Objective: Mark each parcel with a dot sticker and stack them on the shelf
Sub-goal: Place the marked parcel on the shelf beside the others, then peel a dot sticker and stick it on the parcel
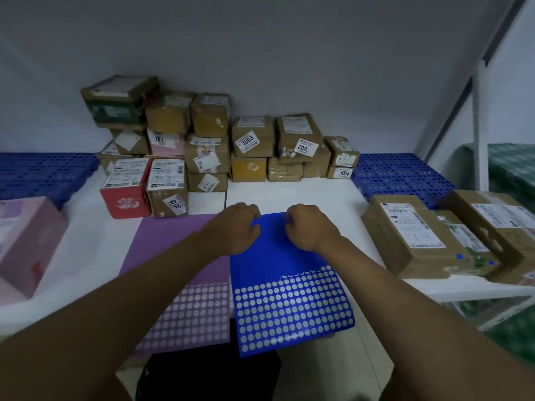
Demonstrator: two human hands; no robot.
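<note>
A blue dot-sticker sheet (285, 287) lies on the white table (289, 192), its near half full of empty dot holes. Beside it on the left lies a purple sticker sheet (179, 256). My left hand (238, 227) and my right hand (308, 227) both rest with curled fingers on the far end of the blue sheet; whether either pinches a sticker is hidden. A pile of cardboard parcels (220, 146) stands against the back wall. Brown parcels (411, 235) at the right carry blue dots on their near side.
Blue perforated shelf mats lie at the back left (43, 172) and back right (402, 175). A pink box (26, 241) sits at the left edge. A white shelf post (480, 125) rises on the right, with green matting (512, 169) behind it.
</note>
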